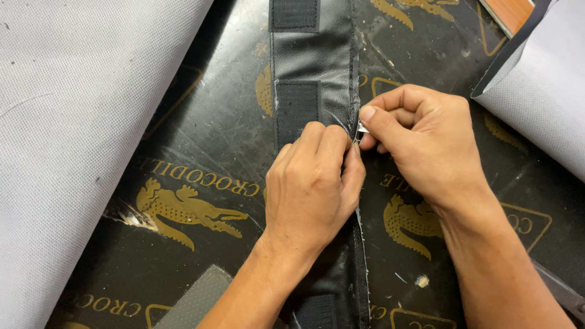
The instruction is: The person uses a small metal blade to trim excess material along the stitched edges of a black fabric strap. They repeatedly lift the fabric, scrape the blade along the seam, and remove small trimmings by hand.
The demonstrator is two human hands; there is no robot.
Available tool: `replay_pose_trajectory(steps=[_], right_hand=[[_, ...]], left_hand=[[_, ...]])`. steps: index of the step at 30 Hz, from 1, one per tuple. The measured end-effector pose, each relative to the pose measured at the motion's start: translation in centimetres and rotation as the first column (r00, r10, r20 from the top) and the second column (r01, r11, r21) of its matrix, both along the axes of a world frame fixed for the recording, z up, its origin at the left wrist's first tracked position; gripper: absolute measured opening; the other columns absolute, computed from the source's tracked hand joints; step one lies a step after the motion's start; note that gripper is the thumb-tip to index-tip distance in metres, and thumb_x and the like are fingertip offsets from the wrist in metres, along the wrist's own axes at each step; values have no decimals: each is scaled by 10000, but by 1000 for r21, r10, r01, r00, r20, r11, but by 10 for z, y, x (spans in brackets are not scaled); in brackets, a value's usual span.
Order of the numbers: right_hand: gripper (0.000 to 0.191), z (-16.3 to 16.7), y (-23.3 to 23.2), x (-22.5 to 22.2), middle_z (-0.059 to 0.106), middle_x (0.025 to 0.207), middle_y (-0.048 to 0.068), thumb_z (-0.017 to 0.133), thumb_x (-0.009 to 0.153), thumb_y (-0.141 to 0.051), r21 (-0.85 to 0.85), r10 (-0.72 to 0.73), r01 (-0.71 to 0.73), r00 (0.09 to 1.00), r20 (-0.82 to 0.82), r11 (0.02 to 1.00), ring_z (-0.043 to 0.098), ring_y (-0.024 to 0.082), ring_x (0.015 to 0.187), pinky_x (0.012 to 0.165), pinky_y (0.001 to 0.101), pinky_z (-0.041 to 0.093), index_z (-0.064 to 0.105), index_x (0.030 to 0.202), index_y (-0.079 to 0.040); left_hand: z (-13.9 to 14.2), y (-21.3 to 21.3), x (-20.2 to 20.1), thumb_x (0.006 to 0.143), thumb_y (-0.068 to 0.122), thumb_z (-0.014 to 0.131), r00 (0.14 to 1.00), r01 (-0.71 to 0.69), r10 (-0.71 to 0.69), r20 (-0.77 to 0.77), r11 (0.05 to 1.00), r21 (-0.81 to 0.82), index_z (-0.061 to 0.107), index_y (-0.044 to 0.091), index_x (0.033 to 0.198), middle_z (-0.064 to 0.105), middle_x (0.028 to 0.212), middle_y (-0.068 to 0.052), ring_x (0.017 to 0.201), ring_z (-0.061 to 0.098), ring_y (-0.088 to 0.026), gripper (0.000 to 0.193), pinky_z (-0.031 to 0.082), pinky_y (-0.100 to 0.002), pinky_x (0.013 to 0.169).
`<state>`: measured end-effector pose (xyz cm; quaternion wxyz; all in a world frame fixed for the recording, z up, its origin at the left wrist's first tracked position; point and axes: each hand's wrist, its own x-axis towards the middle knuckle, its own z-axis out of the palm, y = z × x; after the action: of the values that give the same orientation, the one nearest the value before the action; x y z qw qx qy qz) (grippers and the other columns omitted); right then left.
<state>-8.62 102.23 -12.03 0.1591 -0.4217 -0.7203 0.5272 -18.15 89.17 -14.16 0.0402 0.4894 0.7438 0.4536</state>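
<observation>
Right now both hands meet on a long black leather-like strip (317, 67) that runs from the far edge of the view to the near edge, lying flat on a black table (201, 128) cover printed with gold reptile figures. The left hand (314, 183) rests on top of the strip, its fingers (323, 137) curled down and pinching the strip's right edge near the stitched seam. The right hand (420, 143) comes in from the right, its thumb and forefinger closed tight on a small shiny metal tool (362, 128), of which only the tip shows; that tip touches the strip's edge just beside the left fingertips. Sewn along the strip are black hook-and-loop patches (297, 113), one just far of the left hand, another at the far edge, another at the near edge. A broad sheet of grey fabric (67, 140) covers the left side, and another grey sheet (542, 91) lies at the far right, well apart from the hands
</observation>
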Motion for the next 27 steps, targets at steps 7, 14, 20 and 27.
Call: replay_pose_trajectory(steps=[7,14,20,27], right_hand=[[160,0,-2,-3,731,749,39,718,956,-136,-22,-24,24,1000,-6,999,651,54,646,596,197,507,719,983,22],[151,4,3,0,723,727,48,705,953,-121,3,47,-48,998,47,999,639,62,631,582,208,492,722,975,28],[175,11,8,1,747,751,49,678,930,-122,2,133,-135,984,122,991,681,72,673,607,209,536,725,1035,10],[183,15,14,3,755,732,74,693,928,-154,-50,171,-164,958,232,985,693,94,661,604,227,550,732,960,21]], left_hand=[[1,1,-1,926,101,729,1000,-5,5,0,1000,-4,572,71,912,567,848,-95,704,595,-305,160,473,-426,667],[1,0,-1,920,91,724,1000,0,0,3,1000,-1,574,66,918,573,867,-101,720,599,-316,152,478,-433,677],[3,0,-2,919,84,718,1000,6,-6,21,1000,-3,576,64,919,577,871,-95,724,606,-309,143,482,-428,682],[3,0,-2,918,88,722,1000,-5,4,25,1000,1,581,70,918,577,863,-87,716,609,-294,143,479,-414,674]])
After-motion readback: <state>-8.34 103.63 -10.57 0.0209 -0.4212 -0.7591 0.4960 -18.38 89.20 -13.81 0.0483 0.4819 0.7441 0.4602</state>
